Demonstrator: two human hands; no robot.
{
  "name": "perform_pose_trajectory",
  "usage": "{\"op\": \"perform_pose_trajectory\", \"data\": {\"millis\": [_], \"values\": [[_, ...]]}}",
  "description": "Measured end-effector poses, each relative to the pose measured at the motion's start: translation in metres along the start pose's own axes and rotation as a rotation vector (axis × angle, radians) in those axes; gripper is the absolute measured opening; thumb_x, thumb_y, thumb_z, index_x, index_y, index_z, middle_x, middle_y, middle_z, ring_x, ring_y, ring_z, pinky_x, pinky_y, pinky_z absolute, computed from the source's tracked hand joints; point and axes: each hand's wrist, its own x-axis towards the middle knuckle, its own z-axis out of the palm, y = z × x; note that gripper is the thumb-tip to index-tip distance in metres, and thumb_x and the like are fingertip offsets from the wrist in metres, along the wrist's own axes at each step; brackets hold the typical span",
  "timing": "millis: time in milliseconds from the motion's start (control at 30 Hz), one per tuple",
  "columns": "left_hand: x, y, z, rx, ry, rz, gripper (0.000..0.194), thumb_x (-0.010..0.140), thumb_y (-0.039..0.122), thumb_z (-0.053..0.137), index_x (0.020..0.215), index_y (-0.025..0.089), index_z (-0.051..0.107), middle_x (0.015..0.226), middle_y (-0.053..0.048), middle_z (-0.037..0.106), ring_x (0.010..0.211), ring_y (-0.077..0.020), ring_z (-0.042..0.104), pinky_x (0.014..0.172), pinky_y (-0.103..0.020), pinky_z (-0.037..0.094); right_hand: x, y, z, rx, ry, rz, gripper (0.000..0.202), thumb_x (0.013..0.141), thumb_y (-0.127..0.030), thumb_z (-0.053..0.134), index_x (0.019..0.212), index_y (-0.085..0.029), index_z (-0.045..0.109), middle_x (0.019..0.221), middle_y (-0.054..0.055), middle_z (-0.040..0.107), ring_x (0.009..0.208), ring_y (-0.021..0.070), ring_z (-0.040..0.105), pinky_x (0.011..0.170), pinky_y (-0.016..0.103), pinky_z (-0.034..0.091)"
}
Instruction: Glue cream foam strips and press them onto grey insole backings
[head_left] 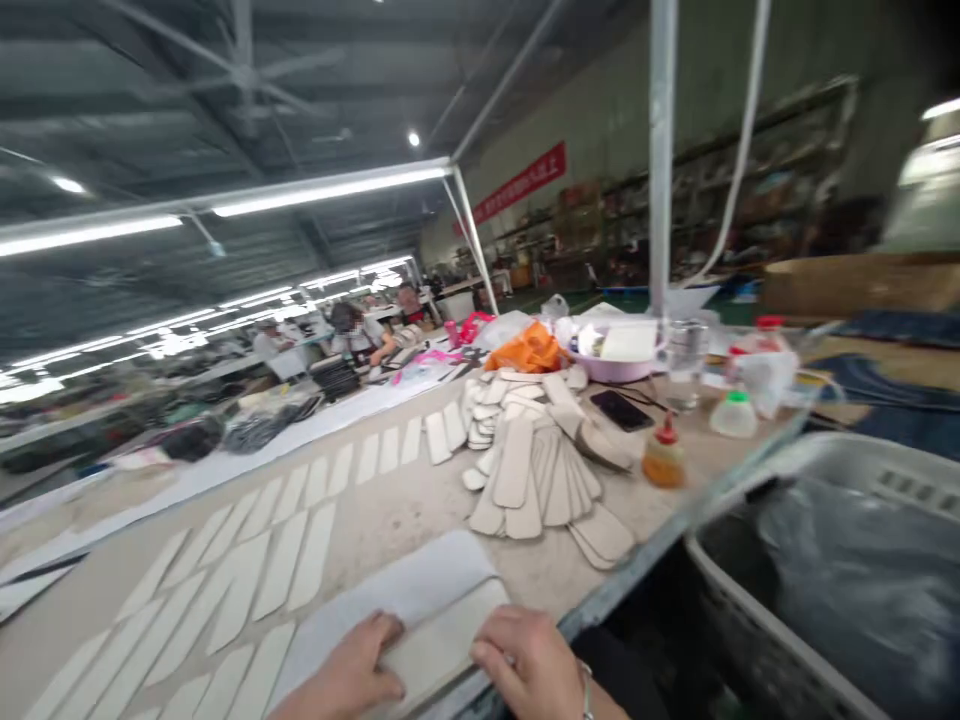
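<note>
A cream-coloured flat piece (442,640) with a rounded end lies over a larger white sheet (420,575) at the near edge of the table. My left hand (352,665) rests at its left side, thumb and forefinger apart, palm down. My right hand (525,655) has its thumb and curled fingers closed on the right edge of the cream piece. Rows of similar pale strips (277,560) lie to the left. Beyond my hands stands a fanned heap of rounded cream pieces (517,460).
Right of the heap are a phone (621,410), an orange glue bottle (664,458), a green-capped bottle (735,413) and a lilac basin (619,368). A grey bin (825,650) with plastic stands beside the table's right edge. A person (364,335) sits farther back.
</note>
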Motion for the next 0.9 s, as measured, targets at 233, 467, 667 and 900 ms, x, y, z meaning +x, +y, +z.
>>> {"op": "perform_pose_trajectory", "data": {"millis": [233,467,667,900], "values": [[0.004,0.007,-0.015,-0.023,-0.133,-0.053,0.06,0.044,0.045,0.073,0.096,0.018,0.06,0.094,-0.005,0.063,0.086,-0.0259,0.056,0.072,-0.03,0.043,0.001,0.006,-0.003,0.12,-0.031,0.053,0.034,0.089,-0.036,0.034,0.072,-0.02,0.059,0.069,0.003,0.058,0.067,0.0129,0.054,0.063,0.023,0.041],[-0.001,0.007,-0.011,-0.027,-0.089,-0.049,0.061,0.046,0.044,0.075,0.098,0.016,0.059,0.1,-0.007,0.061,0.091,-0.0263,0.055,0.074,-0.03,0.043,0.001,0.006,0.0,0.165,-0.076,0.064,0.025,0.088,-0.033,0.038,0.079,-0.021,0.058,0.076,0.003,0.059,0.073,0.0138,0.056,0.067,0.025,0.042],[-0.02,0.007,-0.034,-0.109,0.048,-0.01,0.047,0.058,0.037,0.068,0.099,0.018,0.055,0.094,-0.003,0.061,0.085,-0.0218,0.056,0.068,-0.026,0.041,0.0,0.002,0.001,0.194,-0.082,0.077,0.023,0.088,-0.031,0.038,0.081,-0.021,0.058,0.078,0.004,0.06,0.075,0.0153,0.056,0.07,0.027,0.044],[-0.032,-0.001,-0.054,0.076,0.218,-0.012,0.034,0.072,0.02,0.051,0.106,0.019,0.055,0.106,-0.009,0.058,0.097,-0.0241,0.055,0.084,-0.032,0.04,0.003,0.0,0.002,0.199,-0.117,0.095,0.023,0.087,-0.033,0.041,0.081,-0.022,0.06,0.076,0.005,0.062,0.074,0.0163,0.058,0.07,0.027,0.046]]}}
